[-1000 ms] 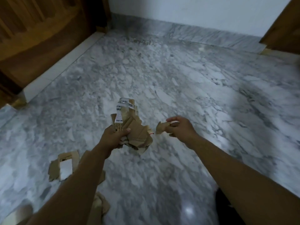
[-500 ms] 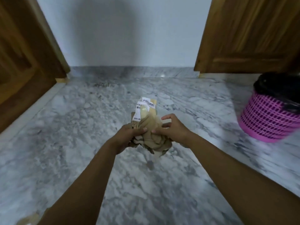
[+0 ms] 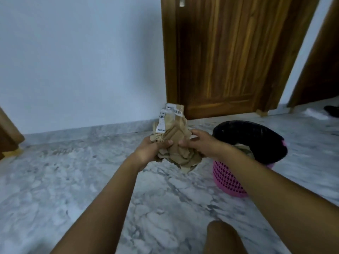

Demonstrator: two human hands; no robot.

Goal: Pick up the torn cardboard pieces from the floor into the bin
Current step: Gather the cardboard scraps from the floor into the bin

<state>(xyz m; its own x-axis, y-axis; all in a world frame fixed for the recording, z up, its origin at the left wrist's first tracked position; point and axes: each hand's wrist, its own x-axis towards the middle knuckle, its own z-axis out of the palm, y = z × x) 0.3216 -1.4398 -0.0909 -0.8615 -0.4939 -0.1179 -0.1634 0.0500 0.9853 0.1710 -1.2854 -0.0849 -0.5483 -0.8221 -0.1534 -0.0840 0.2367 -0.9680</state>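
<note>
A crumpled bundle of torn brown cardboard pieces (image 3: 174, 136) with white barcode labels is held in mid-air between both hands. My left hand (image 3: 149, 151) grips its left side and my right hand (image 3: 200, 143) grips its right side. The pink mesh bin (image 3: 231, 180) with a black liner stands on the floor just to the right of the bundle, partly behind my right forearm. Some brown cardboard lies inside the bin. The bundle hangs left of the bin's rim, not over its opening.
Grey marble floor (image 3: 73, 189) spreads in front and to the left. A white wall (image 3: 82, 61) and a wooden door (image 3: 229, 55) stand behind. My knee (image 3: 223, 237) shows at the bottom. A dark object (image 3: 332, 110) lies at the far right.
The view has swung right and up, so the floor scraps on the left are out of sight. My right hand joined the left on the bundle, and the bin now sits close beside it.
</note>
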